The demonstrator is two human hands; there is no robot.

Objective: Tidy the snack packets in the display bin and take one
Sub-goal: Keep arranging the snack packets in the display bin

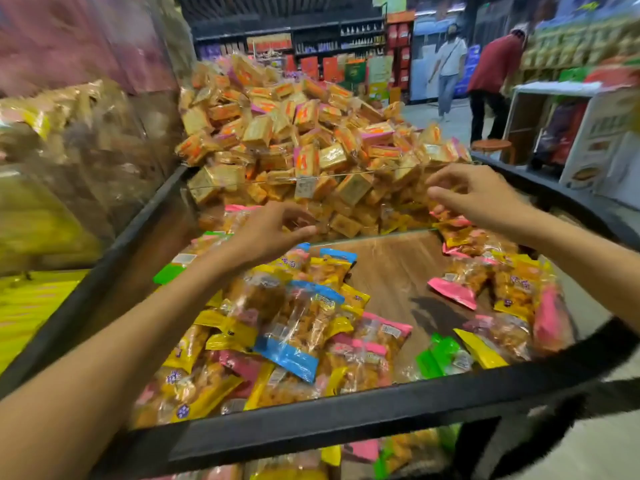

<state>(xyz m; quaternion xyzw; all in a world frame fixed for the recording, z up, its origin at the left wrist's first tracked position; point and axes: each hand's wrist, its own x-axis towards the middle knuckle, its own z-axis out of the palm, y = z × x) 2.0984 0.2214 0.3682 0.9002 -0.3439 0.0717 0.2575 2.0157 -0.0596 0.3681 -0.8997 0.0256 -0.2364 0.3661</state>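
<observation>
Clear snack packets (294, 323) with yellow, blue, pink and green ends lie heaped in the display bin (346, 407), where the left hand (266, 233) hovers loosely curled, holding nothing, and the right hand (474, 195) pinches a pink-edged packet (450, 221) at the far wall.

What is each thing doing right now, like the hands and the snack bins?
left hand: fingers curled, reaching; grip unclear
right hand: pinching a packet
near bin: partly bare, packets scattered
far bin: heaped high
clear divider: upright between bins
</observation>
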